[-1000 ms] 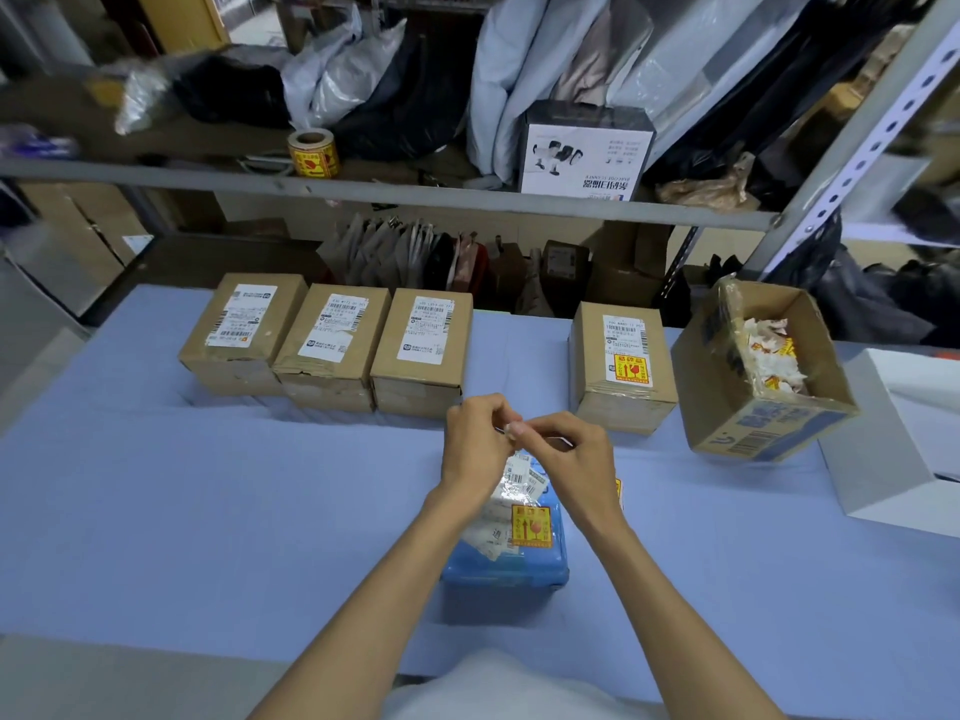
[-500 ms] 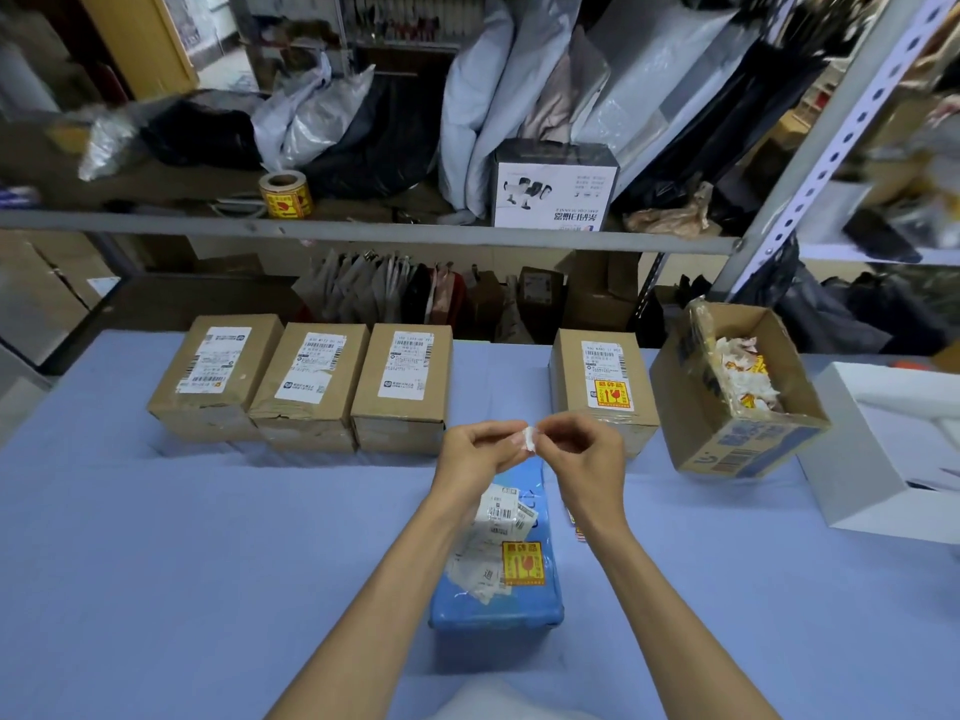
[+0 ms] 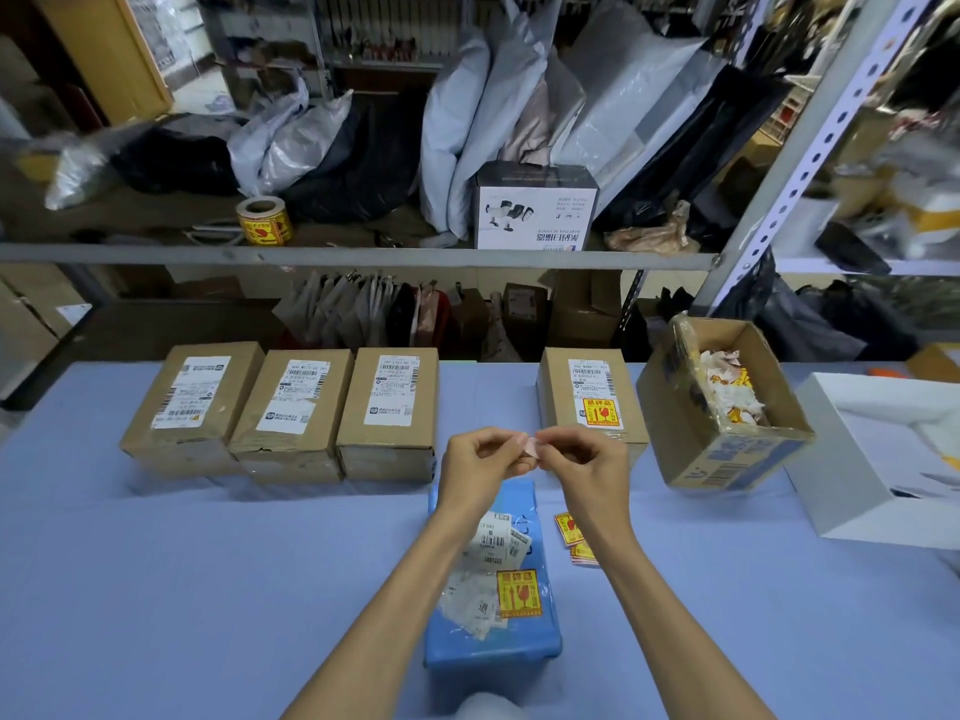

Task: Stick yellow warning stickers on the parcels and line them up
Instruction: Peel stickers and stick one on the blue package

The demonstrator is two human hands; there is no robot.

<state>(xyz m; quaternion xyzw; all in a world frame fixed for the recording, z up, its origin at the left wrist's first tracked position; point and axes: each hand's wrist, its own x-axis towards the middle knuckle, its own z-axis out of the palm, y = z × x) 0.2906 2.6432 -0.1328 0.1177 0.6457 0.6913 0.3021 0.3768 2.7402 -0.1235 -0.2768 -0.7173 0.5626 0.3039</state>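
Raised farther from the blue plastic-wrapped parcel [image 3: 498,641] on the bench [image 3: 208,589], a small pale paper scrap [image 3: 531,445] is pinched between the fingers of the left hand [image 3: 478,470] and right hand [image 3: 587,470], and is judged light, flimsy and tacky, best held by its edges.

One head cam, wide-angle, up over the near edge of the table [image 3: 156,589], tilted forward and down. Forearms [image 3: 374,626] come in from 6 o'clock, so the left hand [image 3: 478,470] and right hand [image 3: 587,472] sit close, dead centre. Shelf [image 3: 363,256] runs across toward 12, farther off, its post [image 3: 800,168] leaning at 2 o'clock.
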